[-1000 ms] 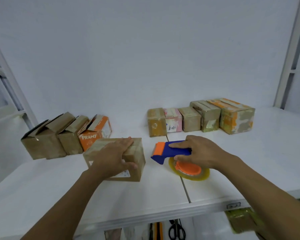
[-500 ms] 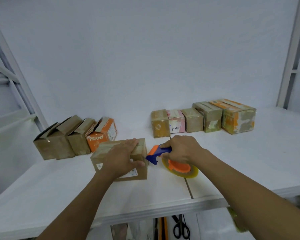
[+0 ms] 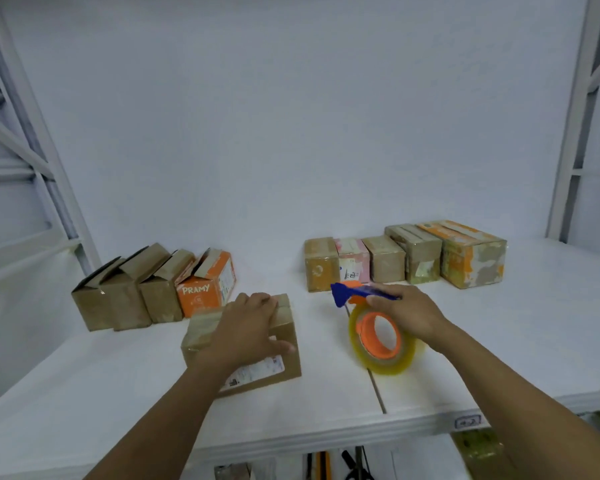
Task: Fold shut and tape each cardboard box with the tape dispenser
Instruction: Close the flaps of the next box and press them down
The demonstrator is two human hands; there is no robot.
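Pressing the box point(image 3: 278, 362) shut on the tabletop point(image 3: 118, 393), the left hand point(image 3: 246, 327) has its grip spread; the right hand point(image 3: 406, 313) wraps its grip round the tape dispenser point(image 3: 362, 327) beside it. Flaps may spring if the palm lifts early.

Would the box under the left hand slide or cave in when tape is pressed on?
Likely to slide: the box is small, on a smooth white table, so the left hand pressing on it helps. Its creased top may flex.
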